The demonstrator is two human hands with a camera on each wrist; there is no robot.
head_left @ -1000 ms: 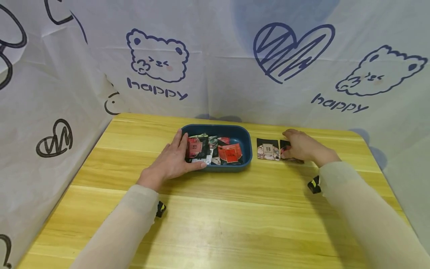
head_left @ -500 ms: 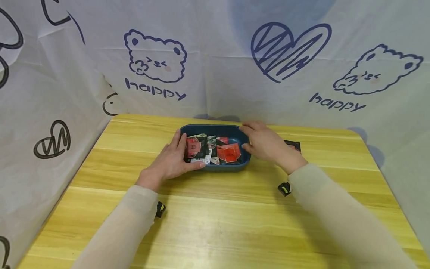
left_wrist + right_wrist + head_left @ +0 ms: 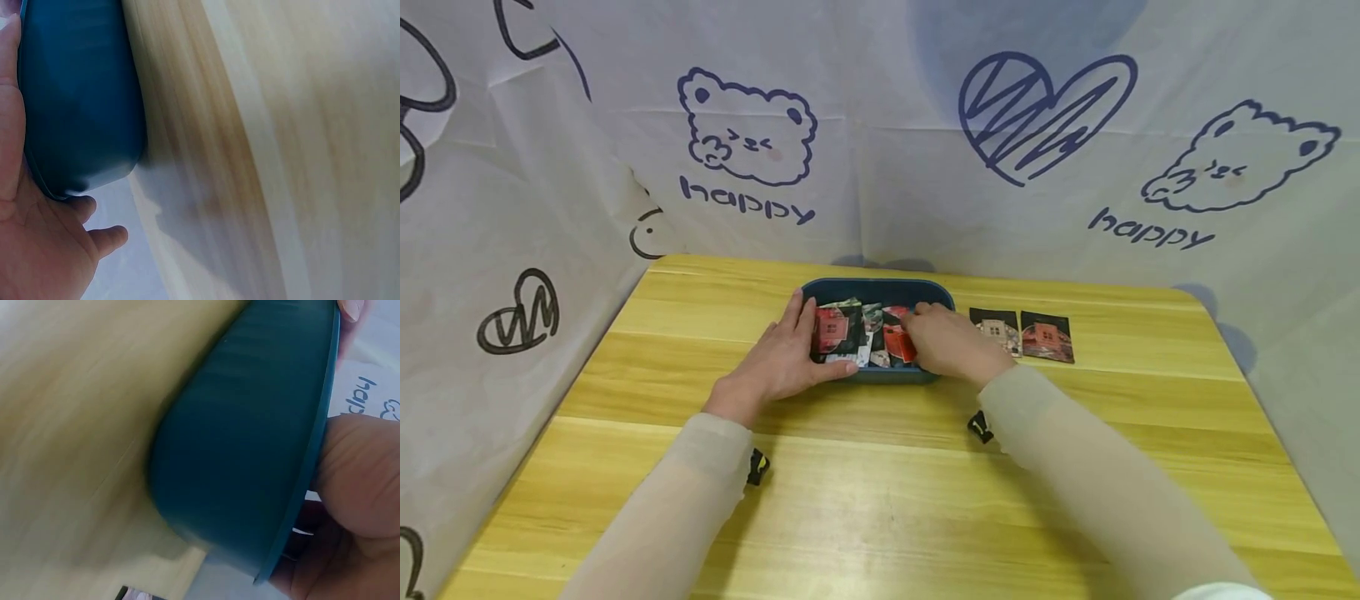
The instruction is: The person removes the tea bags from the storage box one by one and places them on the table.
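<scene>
A dark blue plastic container (image 3: 891,377) stands near the back of the wooden table, with several small square sachets in it. My left hand (image 3: 775,354) rests along its left end, fingers fairly straight and thumb over the front rim. In the left wrist view, two fingertips stick out past the container's end (image 3: 81,94). My right hand (image 3: 953,342) reaches over the right end, fingers curled at a red sachet (image 3: 897,343) that it seems to pinch; the fingertips are partly hidden. A black sachet with a pinkish label (image 3: 835,330) lies at the left inside.
Two sachets lie flat on the table right of the container: a beige-labelled one (image 3: 995,325), partly behind my right hand, and a black one with a reddish label (image 3: 1047,337). A white cloth (image 3: 887,167) with drawings hangs behind the table (image 3: 880,500).
My right hand has left the reddish-labelled sachet on the table and moved left into the container, at the red sachet, which looks shifted. My left hand has stayed in place.
</scene>
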